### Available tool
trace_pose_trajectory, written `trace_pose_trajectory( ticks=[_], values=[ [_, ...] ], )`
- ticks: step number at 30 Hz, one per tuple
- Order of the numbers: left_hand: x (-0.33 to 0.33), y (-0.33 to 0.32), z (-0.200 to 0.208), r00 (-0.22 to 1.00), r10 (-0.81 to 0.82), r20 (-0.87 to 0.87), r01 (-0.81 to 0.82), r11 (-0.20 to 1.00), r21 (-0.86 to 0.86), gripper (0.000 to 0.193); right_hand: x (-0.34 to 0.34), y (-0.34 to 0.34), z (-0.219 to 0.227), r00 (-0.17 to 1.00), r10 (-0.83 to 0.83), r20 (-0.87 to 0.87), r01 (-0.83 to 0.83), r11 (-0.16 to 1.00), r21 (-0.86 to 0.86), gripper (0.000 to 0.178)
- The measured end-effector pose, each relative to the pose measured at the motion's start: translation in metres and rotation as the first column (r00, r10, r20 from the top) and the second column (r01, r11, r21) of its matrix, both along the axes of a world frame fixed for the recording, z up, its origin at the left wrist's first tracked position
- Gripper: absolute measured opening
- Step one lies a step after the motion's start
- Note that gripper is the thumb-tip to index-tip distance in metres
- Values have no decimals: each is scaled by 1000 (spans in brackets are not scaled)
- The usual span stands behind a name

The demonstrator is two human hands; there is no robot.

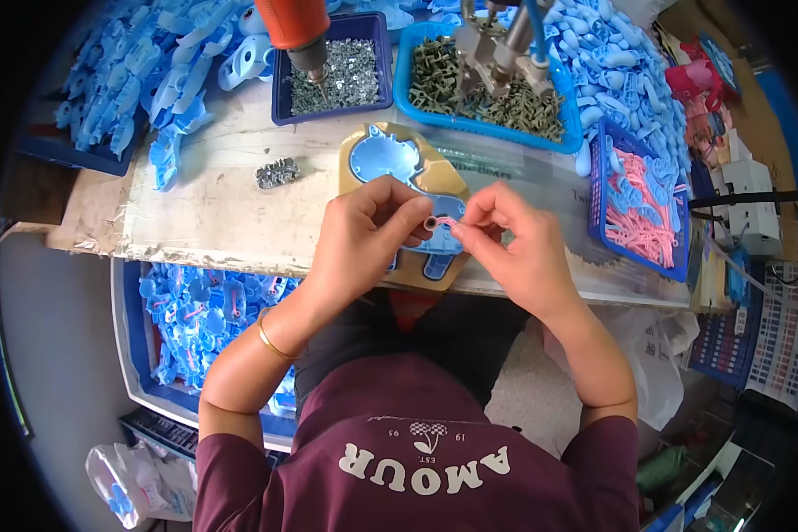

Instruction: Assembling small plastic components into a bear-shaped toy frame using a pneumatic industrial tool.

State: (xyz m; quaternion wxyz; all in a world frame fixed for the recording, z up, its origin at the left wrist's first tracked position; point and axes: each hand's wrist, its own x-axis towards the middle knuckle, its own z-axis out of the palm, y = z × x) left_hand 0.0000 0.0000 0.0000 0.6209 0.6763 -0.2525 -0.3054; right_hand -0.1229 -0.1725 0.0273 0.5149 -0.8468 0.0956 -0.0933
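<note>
In front of me a blue plastic animal-shaped shell half (386,158) lies in a tan, shaped holder (353,146) on the table. Over its lower part, the fingers of my left hand (368,222) are pinched at a small dark ring-like piece (431,223). From that piece a thin pink plastic strip (448,221) runs to my right hand (510,239), where thumb and forefinger grip it. Both hands are close together, just above the shell. My fingers hide part of the dark piece and how it meets the strip.
An orange power screwdriver (293,22) hangs above a dark blue bin (279,106) of small metal parts. Beside it stands a blue tray (496,131) of olive clips. A purple basket (605,208) holds pink strips. Screws (277,173) lie left; blue shells (115,80) are piled behind.
</note>
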Motion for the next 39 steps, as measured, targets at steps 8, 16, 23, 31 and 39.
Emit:
trace_pose_trajectory(
  ticks=[8, 16, 23, 31, 39],
  values=[
    [15, 9, 7, 963, -173, -208, 170, 985, -36, 22, 5, 1, 5, 985, 167, 50, -160, 980, -120, 15],
    [28, 22, 13, 969, 23, 245, -58, 989, 138, 25, 29, 13, -20, 964, 222, 145, -69, 739, -670, 13],
    [34, 38, 0, 816, 58, 575, -167, 976, 138, 19, 46, 23, -32, 951, 258, 169, -51, 672, -738, 12],
    [35, 38, -5, 760, 63, 647, -181, 976, 117, 16, 48, 19, -40, 939, 307, 155, -116, 708, -697, 12],
    [38, 37, -15, 645, 62, 762, -90, 996, -6, 11, 53, 13, -37, 917, 389, 89, -208, 657, -724, 12]
  ],
)
